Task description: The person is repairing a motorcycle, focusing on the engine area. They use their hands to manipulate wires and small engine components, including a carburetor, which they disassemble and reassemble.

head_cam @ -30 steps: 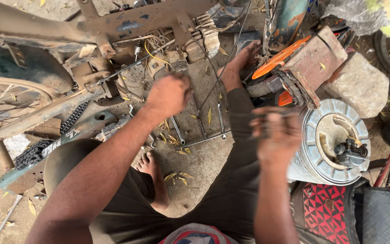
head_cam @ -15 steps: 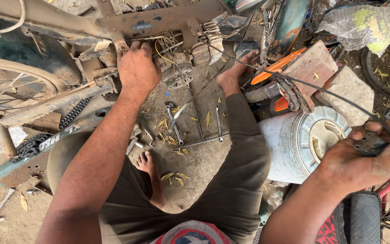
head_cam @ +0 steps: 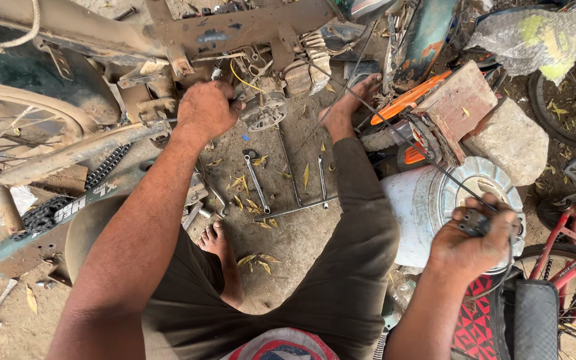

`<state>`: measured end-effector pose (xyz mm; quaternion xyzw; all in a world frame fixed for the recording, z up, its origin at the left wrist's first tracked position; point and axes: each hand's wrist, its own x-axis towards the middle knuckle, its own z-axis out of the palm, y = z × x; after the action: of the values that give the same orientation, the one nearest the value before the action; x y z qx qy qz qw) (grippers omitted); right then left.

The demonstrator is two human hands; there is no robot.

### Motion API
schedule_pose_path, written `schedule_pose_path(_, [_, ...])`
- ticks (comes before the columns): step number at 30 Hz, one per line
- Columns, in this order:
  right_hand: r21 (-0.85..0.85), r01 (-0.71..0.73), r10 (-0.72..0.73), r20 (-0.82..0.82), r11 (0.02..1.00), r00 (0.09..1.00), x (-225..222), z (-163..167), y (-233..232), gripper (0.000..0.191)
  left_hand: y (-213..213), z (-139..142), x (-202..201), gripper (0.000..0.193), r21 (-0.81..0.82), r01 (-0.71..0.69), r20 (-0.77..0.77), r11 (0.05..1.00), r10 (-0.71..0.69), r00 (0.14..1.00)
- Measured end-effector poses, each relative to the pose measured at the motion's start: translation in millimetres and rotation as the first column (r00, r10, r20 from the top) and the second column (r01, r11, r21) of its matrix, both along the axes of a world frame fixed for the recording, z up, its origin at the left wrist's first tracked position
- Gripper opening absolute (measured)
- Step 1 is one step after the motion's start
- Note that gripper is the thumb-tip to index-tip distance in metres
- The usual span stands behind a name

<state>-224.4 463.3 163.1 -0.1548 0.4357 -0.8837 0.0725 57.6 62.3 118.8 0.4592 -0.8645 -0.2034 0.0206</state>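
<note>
My left hand [head_cam: 207, 109] is closed on a part under the dusty motorcycle frame [head_cam: 235, 30], beside a small round engine piece [head_cam: 265, 115]. My right hand [head_cam: 475, 243] grips a small dark fitting [head_cam: 473, 222] at the end of a thin black cable [head_cam: 395, 130]. The cable runs taut from that fitting up and left to the frame. My right hand hovers over a white ribbed canister [head_cam: 435, 200]. My bare feet [head_cam: 218, 240] rest on the dirt.
Spanners [head_cam: 256, 181] and long rods [head_cam: 298, 210] lie on the ground between my legs. A chain [head_cam: 105, 167] and rear wheel [head_cam: 15, 133] sit at left. A stone [head_cam: 505, 143], a brick and orange parts are at right, with a red bicycle [head_cam: 568, 253] at lower right.
My left hand has moved up from the ground to the underside of the frame. My right hand has swung out right and down, pulling the cable taut over the canister.
</note>
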Motion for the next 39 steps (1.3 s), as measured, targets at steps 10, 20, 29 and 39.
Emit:
schedule_pose_path(10, [-0.049, -0.018, 0.009, -0.183, 0.999, 0.983, -22.0, 25.6, 39.8, 0.028, -31.4, -57.0, -6.0, 0.039, 0.077, -0.295, -0.222, 0.952, 0.305, 0.926])
schedule_pose_path(20, [-0.018, -0.090, 0.090, -0.005, 0.996, 0.996, 15.2, 0.9, 14.1, 0.032, -43.5, -66.7, -25.5, 0.049, -0.011, -0.360, -0.217, 0.933, 0.349, 0.912])
schedule_pose_path(29, [-0.027, -0.120, 0.121, 0.011, 0.992, 0.993, 21.0, 7.4, 28.6, 0.029, -38.6, -49.9, -31.7, 0.038, 0.066, -0.393, -0.179, 0.917, 0.399, 0.900])
schedule_pose_path(39, [-0.009, -0.198, 0.192, -0.201, 0.980, 0.961, 43.2, 51.8, 6.8, 0.030, 11.2, -15.4, 9.0, 0.015, -0.443, -0.222, -0.205, 0.868, 0.143, 0.968])
